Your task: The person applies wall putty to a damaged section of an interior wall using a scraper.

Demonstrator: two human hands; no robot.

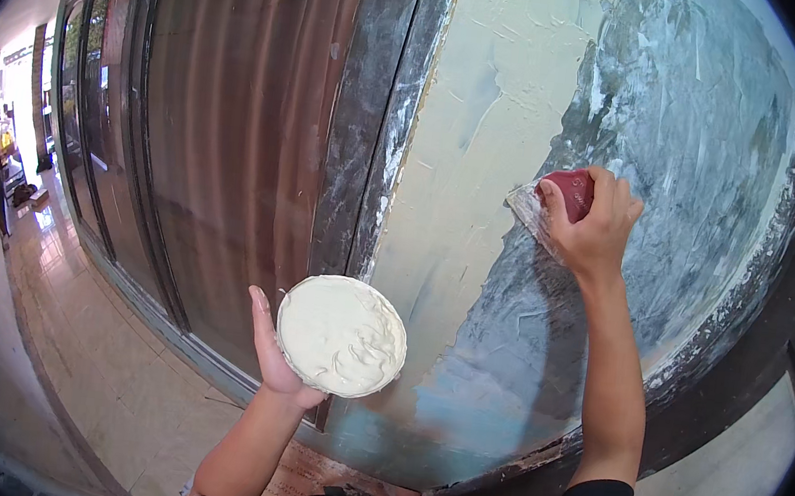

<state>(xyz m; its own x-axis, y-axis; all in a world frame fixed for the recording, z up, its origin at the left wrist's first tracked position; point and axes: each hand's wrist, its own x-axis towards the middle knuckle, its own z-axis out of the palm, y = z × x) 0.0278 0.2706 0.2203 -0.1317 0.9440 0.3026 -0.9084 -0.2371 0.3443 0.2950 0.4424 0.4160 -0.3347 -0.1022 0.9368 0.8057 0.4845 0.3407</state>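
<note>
My left hand supports a round, shallow-looking container from below and its left side, with the thumb up along the edge. Thick cream putty fills it, swirled on the right; its sides and my fingers underneath are hidden. Higher and to the right, my right hand is closed round the dark red handle of a putty scraper. The scraper's putty-smeared blade lies against the wall, at the border between a cream putty coat and the rough grey-blue surface.
Left of the coated strip stands a dark frame beside a glass pane with a brown curtain behind it. Tiled floor runs along the left. A dark ledge curves round the wall's lower right.
</note>
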